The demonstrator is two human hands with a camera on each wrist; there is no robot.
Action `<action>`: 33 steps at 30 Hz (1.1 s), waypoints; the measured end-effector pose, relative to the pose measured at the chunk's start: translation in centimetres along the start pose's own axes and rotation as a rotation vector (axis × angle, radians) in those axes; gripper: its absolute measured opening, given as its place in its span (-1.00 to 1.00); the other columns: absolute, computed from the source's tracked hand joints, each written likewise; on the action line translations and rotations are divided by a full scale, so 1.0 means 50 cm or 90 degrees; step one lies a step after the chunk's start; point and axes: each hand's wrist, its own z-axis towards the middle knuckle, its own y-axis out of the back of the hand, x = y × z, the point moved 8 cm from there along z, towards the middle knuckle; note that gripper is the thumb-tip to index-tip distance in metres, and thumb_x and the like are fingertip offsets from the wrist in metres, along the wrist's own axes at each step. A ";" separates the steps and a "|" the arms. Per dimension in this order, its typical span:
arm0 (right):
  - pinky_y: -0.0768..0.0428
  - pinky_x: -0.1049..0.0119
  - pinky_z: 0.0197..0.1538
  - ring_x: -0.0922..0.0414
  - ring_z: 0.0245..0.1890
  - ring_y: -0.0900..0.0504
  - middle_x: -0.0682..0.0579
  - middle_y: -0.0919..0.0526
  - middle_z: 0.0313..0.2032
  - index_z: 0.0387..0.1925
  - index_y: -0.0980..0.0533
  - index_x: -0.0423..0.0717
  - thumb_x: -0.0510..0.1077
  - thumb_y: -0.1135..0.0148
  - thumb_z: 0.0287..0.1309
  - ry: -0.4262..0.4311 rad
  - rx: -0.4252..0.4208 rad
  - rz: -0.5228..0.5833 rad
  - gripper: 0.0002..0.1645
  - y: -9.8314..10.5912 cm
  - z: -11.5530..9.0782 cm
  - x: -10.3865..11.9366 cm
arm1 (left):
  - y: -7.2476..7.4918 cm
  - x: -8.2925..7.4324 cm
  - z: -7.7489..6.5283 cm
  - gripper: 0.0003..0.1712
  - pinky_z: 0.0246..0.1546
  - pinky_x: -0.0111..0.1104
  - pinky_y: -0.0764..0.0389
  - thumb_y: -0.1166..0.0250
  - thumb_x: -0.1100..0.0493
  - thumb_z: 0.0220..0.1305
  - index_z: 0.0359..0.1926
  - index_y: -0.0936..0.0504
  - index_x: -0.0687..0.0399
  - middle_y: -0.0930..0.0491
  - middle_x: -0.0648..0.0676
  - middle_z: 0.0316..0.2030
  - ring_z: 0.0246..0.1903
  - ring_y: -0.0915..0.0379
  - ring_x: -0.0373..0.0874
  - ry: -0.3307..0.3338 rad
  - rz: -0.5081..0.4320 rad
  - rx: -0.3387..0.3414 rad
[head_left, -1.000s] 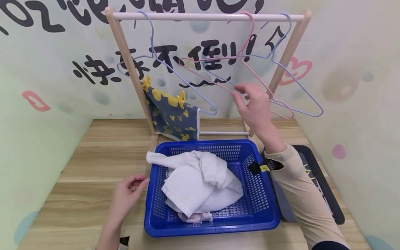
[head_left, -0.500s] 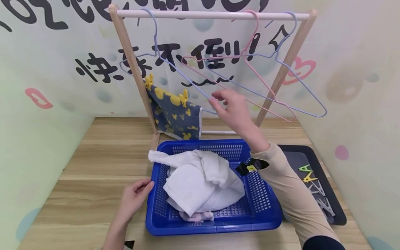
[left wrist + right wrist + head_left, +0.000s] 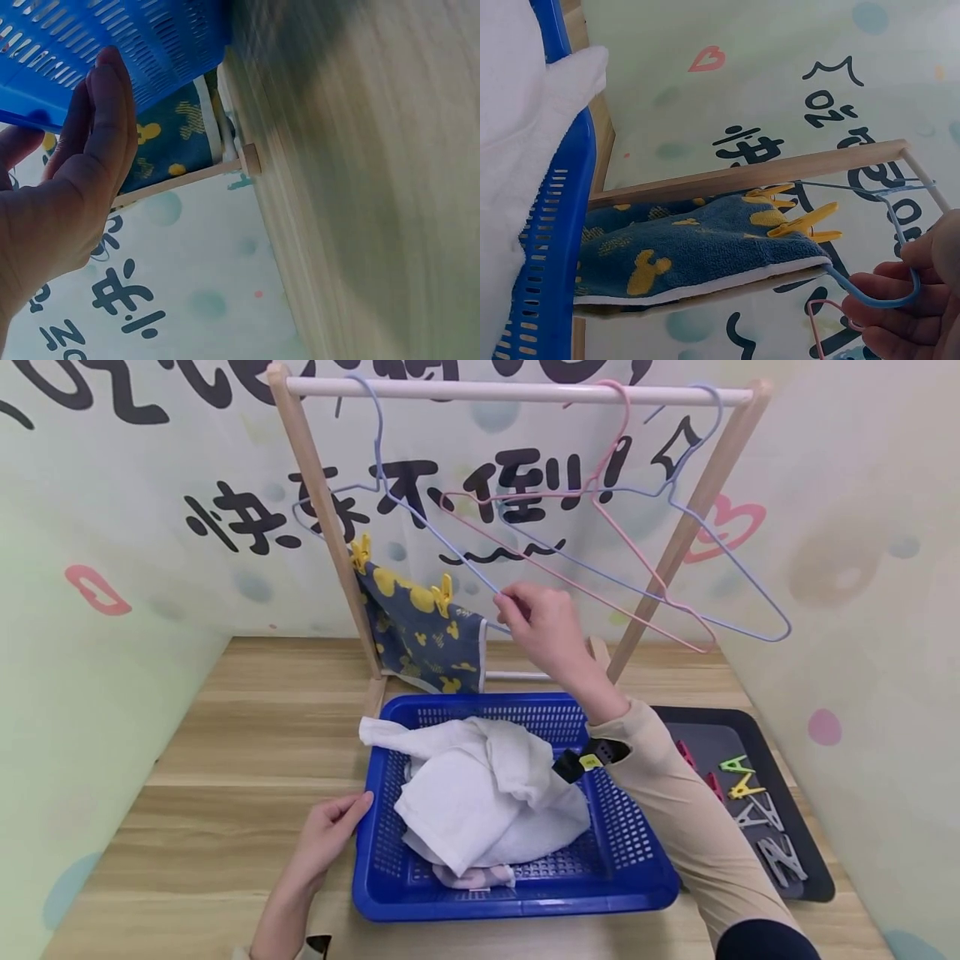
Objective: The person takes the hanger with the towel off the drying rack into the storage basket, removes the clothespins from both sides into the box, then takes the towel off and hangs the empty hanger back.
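My right hand (image 3: pixel 547 627) pinches the lower right end of a light-blue clothes hanger (image 3: pixel 431 516) that hooks over the rack's white bar. In the right wrist view, the thumb and fingers are at the hanger's bent corner (image 3: pixel 876 302). A dark-blue towel (image 3: pixel 423 643) with yellow figures hangs from this hanger by yellow clothes pegs (image 3: pixel 444 597). At the near left, my left hand (image 3: pixel 322 839) grips the rim of a blue plastic basket (image 3: pixel 517 907), its thumb on top and fingers against the outer wall (image 3: pixel 161 45). White towels (image 3: pixel 457 802) lie bunched in the basket.
A pink hanger (image 3: pixel 633 545) and another light-blue hanger (image 3: pixel 738 568) hang towards the rack's right post (image 3: pixel 693 518). Right of the basket, partly behind the right sleeve, a dark tray (image 3: pixel 813 835) holds several coloured pegs (image 3: pixel 745 787). A lettered backdrop stands close behind the rack.
My right hand has moved left from beside the pink hanger to the left blue hanger and taken hold of its end. My left hand has come in to the basket's rim.
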 end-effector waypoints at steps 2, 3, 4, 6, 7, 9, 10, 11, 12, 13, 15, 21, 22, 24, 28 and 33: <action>-0.45 0.39 -0.56 0.11 -0.52 -0.62 -0.11 -0.68 -0.46 -0.32 -0.60 -0.29 -0.19 -0.09 0.30 -0.018 -0.003 0.012 -0.76 -0.001 0.000 -0.002 | 0.000 0.001 0.000 -0.63 -0.30 -0.51 -0.52 -0.12 0.21 0.35 -0.10 -0.57 0.53 -0.66 0.16 -0.35 -0.39 -0.50 -0.33 0.005 -0.019 0.003; -0.49 0.40 -0.53 0.11 -0.49 -0.64 -0.10 -0.68 -0.46 -0.31 -0.60 -0.29 -0.20 -0.08 0.31 -0.026 -0.007 0.017 -0.76 -0.001 0.000 -0.003 | -0.001 0.002 0.001 -0.63 -0.32 -0.50 -0.52 -0.12 0.21 0.35 -0.10 -0.57 0.53 -0.66 0.14 -0.37 -0.40 -0.50 -0.32 0.007 -0.026 0.005; -0.53 0.39 -0.49 0.10 -0.47 -0.66 -0.11 -0.68 -0.46 -0.31 -0.59 -0.30 -0.21 -0.07 0.31 -0.031 -0.014 0.026 -0.76 0.001 0.001 -0.003 | -0.001 0.002 0.001 -0.63 -0.33 -0.50 -0.52 -0.12 0.21 0.35 -0.11 -0.57 0.54 -0.66 0.12 -0.38 -0.41 -0.50 -0.32 0.008 -0.031 0.006; -0.60 0.38 -0.38 0.08 -0.43 -0.68 -0.13 -0.68 -0.45 -0.32 -0.58 -0.32 -0.23 -0.06 0.31 -0.041 -0.036 0.056 -0.77 0.005 0.002 -0.005 | -0.001 0.003 0.002 -0.63 -0.36 -0.50 -0.51 -0.12 0.21 0.35 -0.12 -0.57 0.55 -0.65 0.07 -0.42 -0.44 -0.49 -0.32 0.011 -0.040 0.007; -0.62 0.37 -0.34 0.07 -0.42 -0.68 -0.14 -0.68 -0.44 -0.32 -0.57 -0.33 -0.25 -0.05 0.31 -0.044 -0.051 0.082 -0.78 0.008 0.003 -0.007 | -0.001 0.004 0.003 -0.63 -0.36 -0.50 -0.51 -0.12 0.21 0.35 -0.12 -0.57 0.55 -0.65 0.05 -0.44 -0.45 -0.48 -0.32 0.012 -0.042 0.007; -0.64 0.36 -0.29 0.05 -0.43 -0.68 -0.17 -0.67 -0.44 -0.34 -0.56 -0.36 -0.29 -0.05 0.31 -0.037 -0.089 0.123 -0.79 0.017 0.003 -0.008 | -0.001 0.004 0.004 -0.63 -0.37 -0.50 -0.52 -0.12 0.21 0.35 -0.13 -0.57 0.56 -0.65 0.03 -0.45 -0.46 -0.48 -0.32 0.012 -0.045 0.007; -0.64 0.36 -0.28 0.04 -0.43 -0.69 -0.18 -0.66 -0.44 -0.35 -0.55 -0.37 -0.31 -0.05 0.30 -0.035 -0.108 0.143 -0.80 0.022 0.003 -0.009 | -0.002 0.004 0.004 -0.63 -0.37 -0.49 -0.52 -0.12 0.21 0.35 -0.13 -0.57 0.56 -0.64 0.02 -0.46 -0.46 -0.48 -0.32 0.013 -0.046 0.007; -0.64 0.37 -0.28 0.04 -0.43 -0.69 -0.18 -0.66 -0.45 -0.36 -0.54 -0.38 -0.32 -0.05 0.29 -0.036 -0.126 0.163 -0.80 0.027 0.003 -0.011 | -0.002 0.005 0.004 -0.63 -0.38 -0.49 -0.52 -0.12 0.21 0.35 -0.14 -0.58 0.55 -0.64 0.02 -0.47 -0.47 -0.48 -0.32 0.012 -0.046 0.008; -0.63 0.38 -0.28 0.02 -0.43 -0.69 -0.19 -0.66 -0.44 -0.35 -0.54 -0.39 -0.32 -0.05 0.29 -0.036 -0.140 0.181 -0.81 0.031 0.002 -0.013 | -0.002 0.005 0.004 -0.64 -0.39 -0.49 -0.51 -0.12 0.21 0.35 -0.14 -0.58 0.55 -0.64 0.01 -0.48 -0.47 -0.47 -0.32 0.013 -0.046 0.008; -0.63 0.38 -0.28 0.02 -0.44 -0.69 -0.19 -0.65 -0.44 -0.35 -0.53 -0.39 -0.32 -0.05 0.29 -0.036 -0.154 0.195 -0.81 0.036 0.001 -0.014 | -0.001 0.005 0.004 -0.64 -0.40 -0.49 -0.51 -0.12 0.21 0.35 -0.15 -0.58 0.55 -0.63 0.01 -0.49 -0.48 -0.47 -0.31 0.014 -0.046 0.007; -0.63 0.39 -0.29 0.03 -0.45 -0.69 -0.20 -0.65 -0.44 -0.34 -0.52 -0.41 -0.32 -0.04 0.29 -0.035 -0.175 0.214 -0.81 0.046 -0.001 -0.017 | -0.001 0.006 0.004 -0.64 -0.41 -0.49 -0.51 -0.12 0.21 0.35 -0.15 -0.59 0.55 -0.63 0.00 -0.50 -0.50 -0.46 -0.31 0.016 -0.046 0.005; -0.64 0.32 -0.25 0.12 -0.44 -0.68 -0.22 -0.63 -0.42 -0.32 -0.49 -0.43 -0.31 0.01 0.32 -0.057 -0.219 0.307 -0.78 0.095 -0.006 -0.029 | -0.002 0.007 0.004 -0.64 -0.43 -0.49 -0.50 -0.12 0.21 0.35 -0.15 -0.59 0.54 -0.62 -0.02 -0.51 -0.51 -0.44 -0.31 0.020 -0.042 0.001; -0.64 0.32 -0.24 0.15 -0.45 -0.68 -0.20 -0.63 -0.42 -0.33 -0.50 -0.41 -0.31 0.00 0.32 -0.070 -0.229 0.322 -0.79 0.107 -0.008 -0.032 | -0.003 0.006 0.004 -0.64 -0.43 -0.49 -0.50 -0.12 0.21 0.35 -0.15 -0.59 0.54 -0.62 -0.01 -0.51 -0.51 -0.45 -0.31 0.020 -0.043 0.002; -0.64 0.32 -0.24 0.17 -0.46 -0.68 -0.16 -0.63 -0.44 -0.35 -0.52 -0.37 -0.30 -0.02 0.31 -0.093 -0.245 0.351 -0.79 0.135 -0.014 -0.035 | -0.004 0.006 0.004 -0.64 -0.42 -0.49 -0.51 -0.12 0.21 0.35 -0.15 -0.59 0.54 -0.62 -0.01 -0.50 -0.50 -0.46 -0.31 0.020 -0.042 0.002; -0.64 0.36 -0.28 0.17 -0.48 -0.68 -0.07 -0.63 -0.47 -0.39 -0.55 -0.26 -0.29 -0.05 0.29 -0.108 -0.268 0.380 -0.81 0.194 -0.034 -0.036 | -0.005 0.006 0.005 -0.64 -0.42 -0.49 -0.51 -0.12 0.21 0.34 -0.14 -0.58 0.54 -0.62 -0.02 -0.50 -0.51 -0.46 -0.31 0.020 -0.042 0.001; -0.63 0.37 -0.30 0.12 -0.51 -0.69 -0.12 -0.64 -0.48 -0.39 -0.56 -0.32 -0.30 -0.07 0.28 -0.097 -0.278 0.421 -0.81 0.268 -0.075 -0.034 | -0.003 0.005 0.003 -0.64 -0.43 -0.49 -0.51 -0.12 0.22 0.35 -0.14 -0.58 0.55 -0.61 -0.05 -0.52 -0.52 -0.45 -0.31 0.021 -0.041 -0.002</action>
